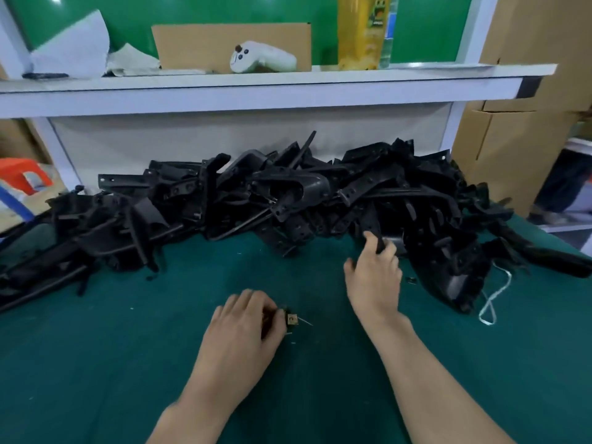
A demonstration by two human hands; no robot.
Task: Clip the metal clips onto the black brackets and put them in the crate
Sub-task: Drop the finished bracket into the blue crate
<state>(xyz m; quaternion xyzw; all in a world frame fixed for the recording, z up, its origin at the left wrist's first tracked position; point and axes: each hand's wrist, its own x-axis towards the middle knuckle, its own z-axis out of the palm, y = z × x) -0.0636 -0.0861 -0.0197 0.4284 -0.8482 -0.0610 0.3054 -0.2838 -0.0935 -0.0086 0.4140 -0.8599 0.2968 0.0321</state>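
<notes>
A long heap of black brackets (288,193) lies across the back of the green table (112,363). My right hand (374,274) reaches into the heap's right part, its fingers curled round one black bracket (382,243). My left hand (246,322) rests on the table in front, fingers curled over a few small metal clips (291,319); one brass-coloured clip shows at the fingertips. Another small clip (411,279) lies on the table right of my right hand. No crate is in view.
A white shelf (256,88) runs above the heap, carrying a cardboard sheet (230,43), a white controller (262,57), paper and a yellow bottle (362,30). Cardboard boxes (512,139) stand at the right. A white cord (493,299) lies by the heap.
</notes>
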